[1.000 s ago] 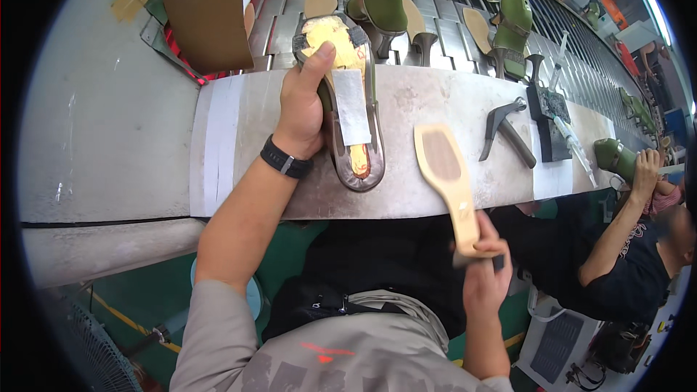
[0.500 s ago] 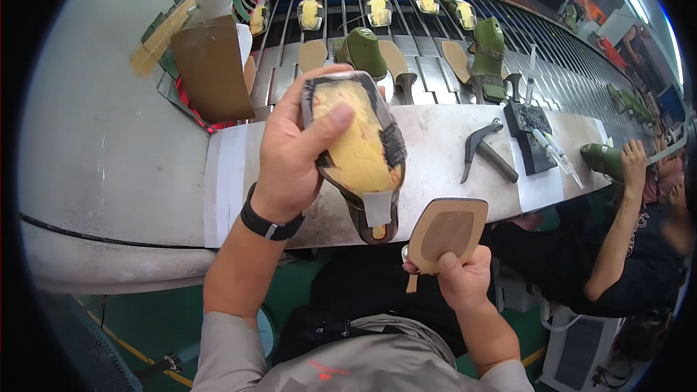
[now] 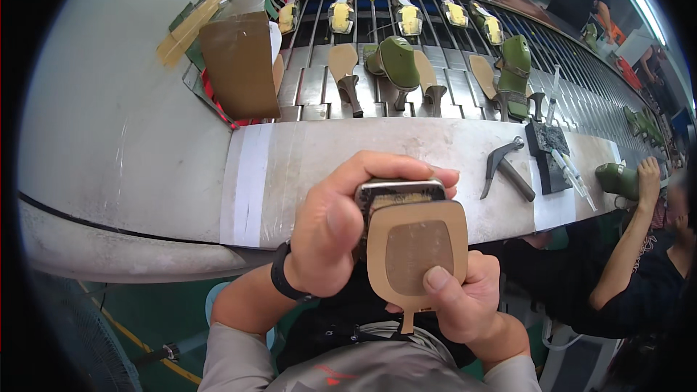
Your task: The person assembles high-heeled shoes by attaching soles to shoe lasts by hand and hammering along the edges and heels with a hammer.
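My left hand [image 3: 328,229] is wrapped round a lasted shoe [image 3: 401,189], its fingers over the far edge. Only the toe end of the shoe shows; the rest is hidden behind a tan shoe sole [image 3: 417,255]. My right hand [image 3: 466,296] grips that sole near its lower end, thumb on its brownish middle panel. A narrow tan strip hangs below the sole. Sole and shoe overlap closely in the view; whether they touch I cannot tell.
Beyond the pale work ledge [image 3: 327,149], a roller conveyor carries green shoes [image 3: 398,62], tan soles [image 3: 341,64] and several yellow-bottomed shoes [image 3: 409,18]. A hammer [image 3: 508,167] and a dark block [image 3: 544,145] with syringes lie right. A co-worker's hand [image 3: 648,176] holds a green shoe.
My left hand has come down and nearer with the shoe, tilting it so its yellow bottom is mostly out of sight. The right hand has moved the sole left, in front of the shoe.
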`<state>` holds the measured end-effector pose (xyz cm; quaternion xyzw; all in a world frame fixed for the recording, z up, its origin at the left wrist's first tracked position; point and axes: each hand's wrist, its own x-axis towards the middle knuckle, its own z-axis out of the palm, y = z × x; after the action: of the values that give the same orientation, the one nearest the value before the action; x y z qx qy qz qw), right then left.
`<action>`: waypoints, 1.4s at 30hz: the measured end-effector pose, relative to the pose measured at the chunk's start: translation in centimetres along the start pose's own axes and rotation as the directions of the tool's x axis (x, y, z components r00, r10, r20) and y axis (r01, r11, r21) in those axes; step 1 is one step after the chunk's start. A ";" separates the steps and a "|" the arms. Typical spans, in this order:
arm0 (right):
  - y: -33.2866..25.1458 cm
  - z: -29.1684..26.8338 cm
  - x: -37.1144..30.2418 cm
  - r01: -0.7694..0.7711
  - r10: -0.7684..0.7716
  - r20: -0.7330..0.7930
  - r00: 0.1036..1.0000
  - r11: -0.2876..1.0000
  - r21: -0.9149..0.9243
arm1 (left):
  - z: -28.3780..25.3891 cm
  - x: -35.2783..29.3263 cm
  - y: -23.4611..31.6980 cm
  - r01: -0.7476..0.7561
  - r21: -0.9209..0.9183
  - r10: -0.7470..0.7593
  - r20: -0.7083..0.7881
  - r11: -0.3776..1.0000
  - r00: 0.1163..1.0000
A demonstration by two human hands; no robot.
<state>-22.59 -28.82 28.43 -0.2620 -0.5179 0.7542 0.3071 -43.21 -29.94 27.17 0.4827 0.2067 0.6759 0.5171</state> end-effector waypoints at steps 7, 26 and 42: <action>1.1 -0.7 -0.5 0.140 -0.130 0.073 0.989 0.977 -0.161 | 0.4 -1.3 0.1 0.003 0.134 -0.008 0.034 0.991 0.999; 0.8 -0.9 -1.5 0.122 -0.117 0.054 0.992 0.986 -0.110 | 1.7 -1.8 0.7 0.048 0.107 -0.053 0.041 0.993 0.998; 0.2 -1.3 -1.9 0.111 -0.110 0.021 0.994 0.993 -0.031 | 2.5 -1.3 0.9 0.100 0.130 -0.111 0.077 0.986 0.991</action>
<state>-20.41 -29.50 27.95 -0.2306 -0.5467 0.7301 0.3389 -41.46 -31.99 28.47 0.5308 0.2521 0.6122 0.5290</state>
